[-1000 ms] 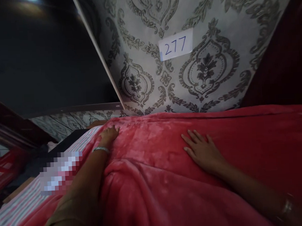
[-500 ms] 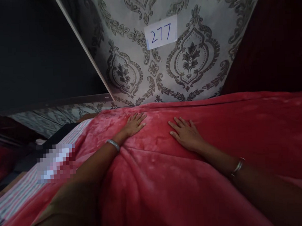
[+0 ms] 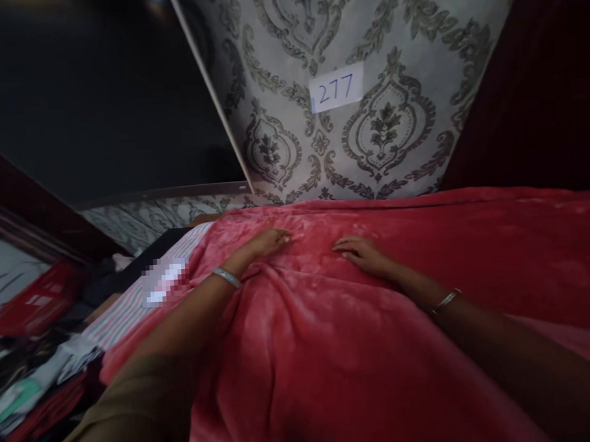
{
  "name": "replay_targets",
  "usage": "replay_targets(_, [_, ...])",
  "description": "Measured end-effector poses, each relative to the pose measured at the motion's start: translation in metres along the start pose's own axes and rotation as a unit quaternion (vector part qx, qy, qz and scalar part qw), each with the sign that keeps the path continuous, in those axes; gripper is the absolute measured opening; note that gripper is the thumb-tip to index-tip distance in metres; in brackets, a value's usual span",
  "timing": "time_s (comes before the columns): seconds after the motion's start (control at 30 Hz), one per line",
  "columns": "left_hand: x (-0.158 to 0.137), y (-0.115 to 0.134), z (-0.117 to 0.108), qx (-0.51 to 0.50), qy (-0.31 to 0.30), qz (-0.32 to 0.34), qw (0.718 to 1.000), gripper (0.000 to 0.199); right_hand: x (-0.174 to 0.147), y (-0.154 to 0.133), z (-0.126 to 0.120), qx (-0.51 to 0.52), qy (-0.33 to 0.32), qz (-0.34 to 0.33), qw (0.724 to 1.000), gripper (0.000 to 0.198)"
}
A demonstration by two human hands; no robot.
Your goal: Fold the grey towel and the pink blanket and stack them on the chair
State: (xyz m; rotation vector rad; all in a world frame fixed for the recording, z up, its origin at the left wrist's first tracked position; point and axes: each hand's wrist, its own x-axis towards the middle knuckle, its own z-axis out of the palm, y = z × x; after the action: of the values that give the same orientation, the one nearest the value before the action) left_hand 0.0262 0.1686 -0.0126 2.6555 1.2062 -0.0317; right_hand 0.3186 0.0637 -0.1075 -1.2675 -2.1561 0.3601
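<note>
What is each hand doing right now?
Left hand: at the red blanket; can't tell if it's gripping.
Right hand: open, loosely bent, at the blanket.

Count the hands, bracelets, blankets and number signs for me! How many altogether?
Left hand and right hand: 2 hands
Left bracelet and right bracelet: 2 bracelets
Red blanket: 1
Paper sign reading 277: 1
Total: 6
</note>
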Motion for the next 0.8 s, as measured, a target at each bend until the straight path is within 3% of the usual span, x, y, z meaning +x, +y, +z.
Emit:
replay_targets(0.17, [-0.095,-0.023,-0.011,-0.001,0.078,-0.098,0.992,0.043,-0.022,-0.012,-0.031,-0.020,-0.089,0.051,0.995,0.044])
replay_targets(0.33, [-0.184,-0.033,0.008,0.008,0.110,-0.080,0.991,0.043,-0.101,-0.031,-0.068,-0.104,-0.105,0.122,0.981,0.038])
replay_targets(0.47, [-0.239,-0.027,0.032,0.033,0.149,-0.115,0.982,0.045,-0.204,-0.047,-0.081,-0.144,-0.019,0.191,0.971,0.050])
replay_targets(0.63, [-0.289,-0.005,0.055,0.052,0.218,-0.146,0.964,0.050,-0.330,-0.090,-0.076,-0.183,0.135,0.231,0.946,0.058])
replay_targets(0.7, [-0.300,0.009,0.064,0.068,0.221,-0.124,0.965,0.056,-0.363,-0.114,-0.069,-0.212,0.175,0.259,0.926,0.055])
replay_targets(0.8, [-0.306,0.030,0.080,0.087,0.173,-0.068,0.979,0.062,-0.389,-0.144,-0.058,-0.261,0.182,0.285,0.904,0.055])
